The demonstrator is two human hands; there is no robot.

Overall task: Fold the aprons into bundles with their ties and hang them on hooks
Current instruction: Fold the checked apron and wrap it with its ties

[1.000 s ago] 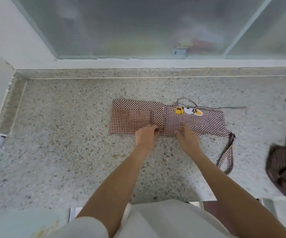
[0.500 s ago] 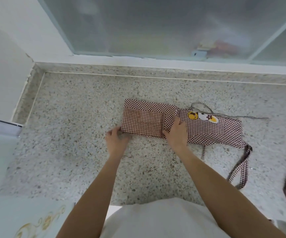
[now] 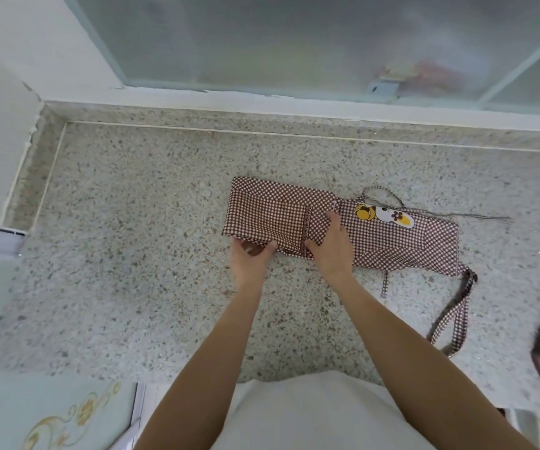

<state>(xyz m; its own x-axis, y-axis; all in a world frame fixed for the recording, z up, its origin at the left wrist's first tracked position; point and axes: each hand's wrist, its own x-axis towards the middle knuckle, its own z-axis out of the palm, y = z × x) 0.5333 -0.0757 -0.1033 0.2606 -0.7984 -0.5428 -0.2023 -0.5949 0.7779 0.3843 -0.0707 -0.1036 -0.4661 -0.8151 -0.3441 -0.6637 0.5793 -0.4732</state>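
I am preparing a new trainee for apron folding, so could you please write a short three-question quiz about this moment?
1. True or false: the right hand lies flat on the checked apron.
2. Which part does the left hand grip?
A. the near left corner of the apron
B. the checked tie
C. the cartoon patch
3. Fill in: the checked tie trails off the apron's ____ end across the terrazzo counter.

Key: 1 true; 2 A; 3 right.
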